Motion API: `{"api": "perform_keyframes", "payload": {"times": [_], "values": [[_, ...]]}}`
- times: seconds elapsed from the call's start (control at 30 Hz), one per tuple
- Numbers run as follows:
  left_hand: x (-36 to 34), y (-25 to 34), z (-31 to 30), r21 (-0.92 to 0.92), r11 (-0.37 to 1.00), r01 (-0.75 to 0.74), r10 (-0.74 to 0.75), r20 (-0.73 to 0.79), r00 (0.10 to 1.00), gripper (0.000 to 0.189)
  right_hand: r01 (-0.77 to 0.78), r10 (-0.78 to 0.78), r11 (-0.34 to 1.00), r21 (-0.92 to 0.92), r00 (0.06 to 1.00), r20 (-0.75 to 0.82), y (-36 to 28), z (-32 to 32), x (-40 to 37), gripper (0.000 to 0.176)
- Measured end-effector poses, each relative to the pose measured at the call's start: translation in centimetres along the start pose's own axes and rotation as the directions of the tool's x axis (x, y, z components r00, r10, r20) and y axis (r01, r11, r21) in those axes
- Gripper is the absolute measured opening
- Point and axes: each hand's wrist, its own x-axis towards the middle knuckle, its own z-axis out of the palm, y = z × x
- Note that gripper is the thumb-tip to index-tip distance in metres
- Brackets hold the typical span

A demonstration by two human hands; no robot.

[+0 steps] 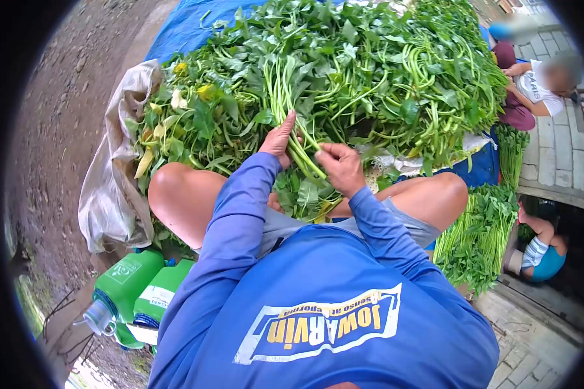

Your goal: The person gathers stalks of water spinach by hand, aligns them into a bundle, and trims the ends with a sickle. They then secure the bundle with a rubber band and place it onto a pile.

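Between my knees, my left hand [279, 138] is closed around a small bunch of leafy green stems [280, 87], its thumb lying along them. The leafy tops point away from me and the cut ends slant down to the right. My right hand [341, 167] is pinched close to the lower stems, at the right side of the bunch. Its fingertips seem to grip one stem, partly hidden by the fingers. Beyond both hands spreads a large heap of the same leafy greens [370, 71], with some yellowed leaves [206, 92] at its left.
A blue tarp [187, 26] and a whitish sack [113, 175] lie at the heap's edges. Green jugs [126, 275] stand at my lower left. Sorted long stems [477, 233] lie to my right. Two people [535, 87] sit or crouch farther right, near paving [551, 149].
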Motion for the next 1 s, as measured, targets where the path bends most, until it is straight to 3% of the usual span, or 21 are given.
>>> {"api": "perform_keyframes", "payload": {"times": [0.1, 0.23, 0.37, 0.43, 0.5, 0.6, 0.63, 0.67, 0.7, 0.8, 0.87, 0.9, 0.93, 0.97, 1.0], "values": [[0.4, -0.9, -1.2, 0.076, 0.997, 0.027, -0.017, -0.134, 0.991, 0.054, -0.057, 0.059, 0.997, -0.043, 0.997, 0.041, 3.5, 1.8, -0.9, 0.032], [0.2, -1.0, -0.6, 0.261, 0.961, -0.09, 0.172, -0.313, 0.934, 0.055, 0.066, -0.048, 0.966, -0.252, 0.996, 0.076, 3.0, 1.5, -1.4, 0.031], [3.2, -1.2, -2.2, 0.365, 0.928, 0.073, 0.031, -0.27, 0.962, 0.059, 0.125, -0.079, 0.938, -0.322, 0.985, 0.153, 1.0, 1.6, -1.7, 0.036], [2.6, -0.5, -1.2, 0.245, 0.968, -0.058, 0.134, -0.305, 0.943, 0.048, -0.071, 0.104, 0.963, -0.26, 0.988, 0.116, -0.9, 1.0, -2.7, 0.031], [1.7, 0.8, -0.3, 0.153, 0.978, -0.143, 0.187, -0.338, 0.922, 0.048, -0.122, 0.134, 0.984, -0.13, 0.987, 0.085, -0.6, -0.3, -3.3, 0.027], [0.4, 1.4, 1.1, 0.094, 0.97, -0.224, 0.241, -0.272, 0.932, 0.051, -0.024, 0.031, 0.984, -0.179, 0.999, 0.037, -0.7, -1.1, -3.1, 0.029], [0.0, 1.7, 1.7, 0.077, 0.969, -0.235, 0.246, -0.25, 0.936, 0.051, -0.054, 0.16, 0.911, -0.408, 0.959, 0.232, -1.7, -0.9, -2.5, 0.031], [-0.3, 1.9, 2.1, 0.241, 0.933, -0.266, 0.322, -0.234, 0.917, 0.05, -0.025, 0.324, 0.788, -0.615, 0.866, 0.38, -2.7, -0.4, -1.4, 0.032], [-0.9, 3.0, 2.9, 0.289, 0.918, -0.271, 0.351, -0.274, 0.895, 0.049, 0.056, 0.505, 0.633, -0.772, 0.726, 0.467, -3.3, 0.0, -1.0, 0.034], [-1.5, 6.8, 2.1, 0.26, 0.892, -0.371, 0.435, -0.267, 0.86, 0.046, 0.185, 0.369, 0.798, -0.574, 0.603, 0.707, 1.3, 0.1, -2.0, 0.035], [-3.5, 9.4, 1.8, 0.252, 0.884, -0.393, 0.452, -0.25, 0.856, 0.044, 0.12, 0.184, 0.815, -0.567, 0.874, 0.449, 2.0, -0.8, 0.6, 0.032], [-4.3, 10.2, 1.6, 0.235, 0.883, -0.405, 0.455, -0.228, 0.86, 0.042, 0.083, 0.088, 0.831, -0.55, 0.957, 0.278, 2.3, -1.4, 2.1, 0.031], [-5.2, 10.7, 1.8, 0.218, 0.88, -0.422, 0.465, -0.22, 0.857, 0.039, -0.09, 0.107, 0.89, -0.447, 0.994, 0.012, 2.1, -2.2, 4.3, 0.031], [-5.8, 11.1, 2.0, 0.189, 0.894, -0.406, 0.441, -0.22, 0.87, 0.035, -0.228, 0.154, 0.928, -0.295, 0.956, -0.251, 1.9, -3.4, 7.1, 0.03], [-6.0, 10.9, 2.0, 0.164, 0.902, -0.399, 0.427, -0.221, 0.877, 0.034, -0.291, 0.158, 0.907, -0.305, 0.905, -0.395, 4.0, -4.8, 10.1, 0.033]]}}
